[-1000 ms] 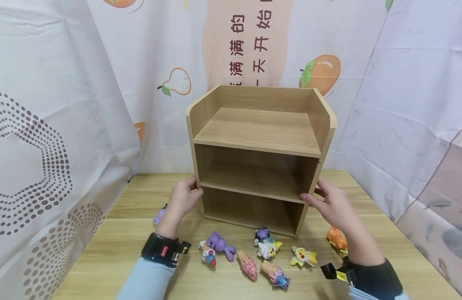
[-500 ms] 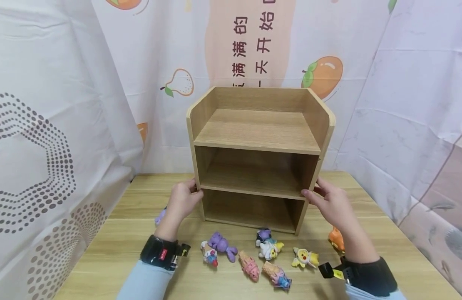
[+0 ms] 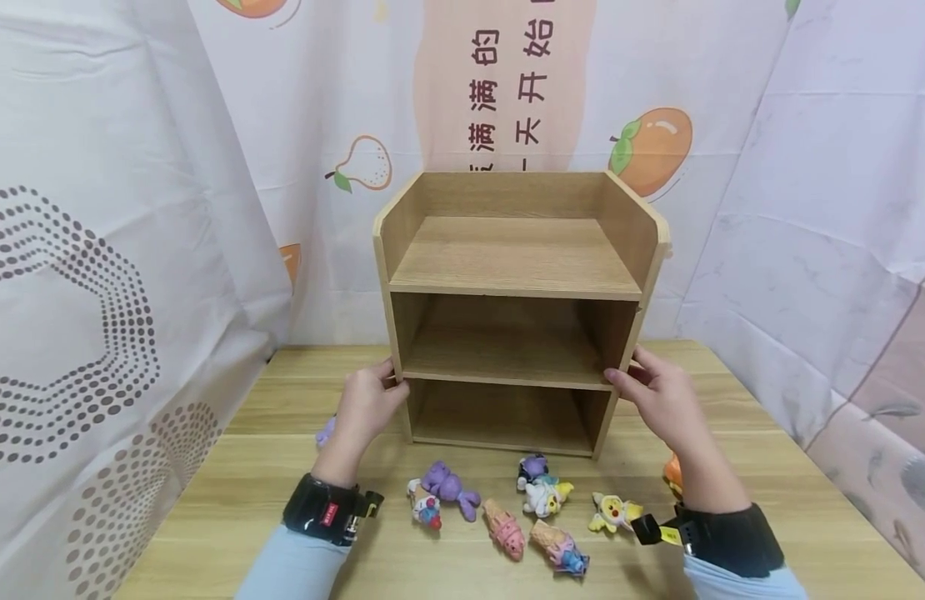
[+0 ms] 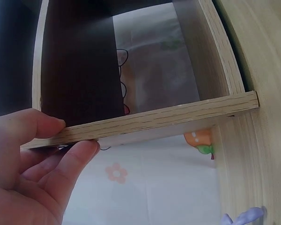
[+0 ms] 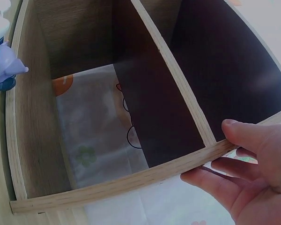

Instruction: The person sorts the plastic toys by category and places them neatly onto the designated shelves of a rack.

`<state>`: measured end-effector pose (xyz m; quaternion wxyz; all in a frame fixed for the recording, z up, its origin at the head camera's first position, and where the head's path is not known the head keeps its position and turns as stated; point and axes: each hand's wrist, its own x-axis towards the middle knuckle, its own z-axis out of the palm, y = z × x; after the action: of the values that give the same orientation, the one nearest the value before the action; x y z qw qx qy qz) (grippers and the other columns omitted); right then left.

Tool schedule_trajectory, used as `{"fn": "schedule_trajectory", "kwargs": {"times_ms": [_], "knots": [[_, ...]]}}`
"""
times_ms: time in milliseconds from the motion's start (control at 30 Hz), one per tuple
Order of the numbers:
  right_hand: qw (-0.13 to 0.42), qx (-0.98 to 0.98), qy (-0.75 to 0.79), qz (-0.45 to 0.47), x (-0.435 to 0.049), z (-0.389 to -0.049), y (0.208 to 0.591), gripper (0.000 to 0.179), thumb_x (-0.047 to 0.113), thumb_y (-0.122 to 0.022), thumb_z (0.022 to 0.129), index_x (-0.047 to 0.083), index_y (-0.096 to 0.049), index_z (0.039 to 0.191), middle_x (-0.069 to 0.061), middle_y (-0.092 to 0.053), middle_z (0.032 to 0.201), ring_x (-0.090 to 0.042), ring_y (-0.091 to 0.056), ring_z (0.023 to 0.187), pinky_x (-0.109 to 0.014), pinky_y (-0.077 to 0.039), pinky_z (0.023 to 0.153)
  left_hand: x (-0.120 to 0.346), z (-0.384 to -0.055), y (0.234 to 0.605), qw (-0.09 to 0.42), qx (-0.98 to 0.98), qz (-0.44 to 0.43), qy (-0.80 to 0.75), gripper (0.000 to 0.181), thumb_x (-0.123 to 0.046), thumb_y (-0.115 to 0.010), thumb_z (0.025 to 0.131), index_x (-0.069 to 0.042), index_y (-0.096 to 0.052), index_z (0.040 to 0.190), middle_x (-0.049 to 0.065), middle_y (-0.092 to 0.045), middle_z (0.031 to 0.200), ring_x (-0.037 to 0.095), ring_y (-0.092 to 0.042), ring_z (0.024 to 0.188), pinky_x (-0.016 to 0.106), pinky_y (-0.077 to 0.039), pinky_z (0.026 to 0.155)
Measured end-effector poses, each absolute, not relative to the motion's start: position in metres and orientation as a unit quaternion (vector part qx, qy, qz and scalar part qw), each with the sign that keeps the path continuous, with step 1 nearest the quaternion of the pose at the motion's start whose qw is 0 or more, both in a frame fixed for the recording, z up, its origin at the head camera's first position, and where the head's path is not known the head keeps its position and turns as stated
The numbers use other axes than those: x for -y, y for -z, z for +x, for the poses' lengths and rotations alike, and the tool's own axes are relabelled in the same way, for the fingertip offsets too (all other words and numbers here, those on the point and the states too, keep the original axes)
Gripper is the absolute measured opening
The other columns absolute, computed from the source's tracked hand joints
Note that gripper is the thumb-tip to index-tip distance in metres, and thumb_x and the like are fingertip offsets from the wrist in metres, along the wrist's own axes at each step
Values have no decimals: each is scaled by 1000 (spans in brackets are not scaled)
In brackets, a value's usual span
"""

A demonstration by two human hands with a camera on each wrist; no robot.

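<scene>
A small wooden shelf unit with a raised back and sides stands upright on the wooden table. My left hand grips its left side panel near the middle board. In the left wrist view, the thumb of the left hand lies on the front edge and the other fingers reach round the outer face. At the same height, my right hand grips the right side panel. In the right wrist view, the right hand has its thumb on the front edge beside the middle board, fingers outside.
Several small toy figures lie before the shelf: a purple one, a pink cone, a white-and-yellow one and a yellow one. An orange figure is partly behind the right forearm. A printed curtain hangs behind the table.
The shelf has turned slightly, its right front corner moving back, so its front now faces me more squarely. Both hands have kept their grip on the side panels.
</scene>
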<state>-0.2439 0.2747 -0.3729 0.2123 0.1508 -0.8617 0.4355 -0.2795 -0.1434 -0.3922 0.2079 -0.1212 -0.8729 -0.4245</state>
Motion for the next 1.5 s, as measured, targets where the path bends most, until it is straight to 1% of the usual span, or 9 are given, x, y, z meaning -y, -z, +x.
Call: {"fn": "schedule_trajectory", "kwargs": {"times_ms": [167,333,533,700,767,833,1000,1067,1500], "knots": [[210,858,-446,143,-274,-246,374,49,18,-68,100,3,-56,145,-25,-58,139,-49,-59,120,-19,-56,79,142,-278,392,217,874,-121,417,37,-1,-73,87,2,-72,124,23,-72,112,34,-74,96,37,-63,72],[218,845,-471,128,-272,-251,376,48,18,-67,101,3,-56,145,-23,-58,139,-45,-59,121,-13,-54,76,141,-277,392,226,874,-125,412,33,-2,-73,87,1,-74,120,23,-72,109,34,-74,95,35,-62,71],[230,828,-500,107,-268,-257,378,44,15,-67,101,2,-59,142,-23,-62,133,-42,-60,120,-13,-54,76,139,-275,393,229,876,-128,406,33,-1,-74,87,3,-73,120,24,-71,111,35,-74,95,36,-62,74],[238,829,-498,92,-265,-262,381,45,20,-67,101,5,-59,143,-20,-65,130,-38,-62,119,-13,-54,78,142,-273,391,219,876,-134,409,34,-2,-74,90,5,-71,122,25,-70,114,36,-73,97,38,-61,78],[232,834,-490,102,-265,-262,380,47,19,-66,102,6,-57,145,-21,-63,135,-40,-61,121,-15,-54,82,144,-273,390,211,874,-142,415,36,-1,-74,90,6,-68,125,26,-69,116,37,-73,99,37,-61,78],[219,843,-477,117,-267,-261,379,49,15,-64,102,7,-53,149,-22,-58,141,-42,-60,121,-22,-56,85,146,-273,390,199,872,-149,421,39,-1,-74,91,7,-66,128,26,-69,119,37,-72,101,36,-61,80],[184,871,-436,134,-268,-256,374,55,8,-61,103,12,-44,155,-27,-46,150,-49,-62,113,-40,-61,80,148,-274,390,183,875,-156,420,42,-1,-73,92,7,-63,132,26,-67,122,37,-71,104,37,-61,81],[176,875,-433,127,-267,-255,373,55,8,-60,103,12,-43,155,-28,-45,150,-50,-63,112,-41,-62,78,148,-275,390,184,878,-154,415,42,-1,-73,92,7,-64,131,26,-67,122,37,-71,104,38,-61,81],[177,855,-474,113,-261,-264,378,54,9,-58,104,12,-43,156,-27,-44,152,-47,-61,117,-36,-61,80,148,-283,390,196,881,-138,408,36,-4,-72,94,6,-67,128,25,-69,118,39,-70,105,43,-60,84]]}}
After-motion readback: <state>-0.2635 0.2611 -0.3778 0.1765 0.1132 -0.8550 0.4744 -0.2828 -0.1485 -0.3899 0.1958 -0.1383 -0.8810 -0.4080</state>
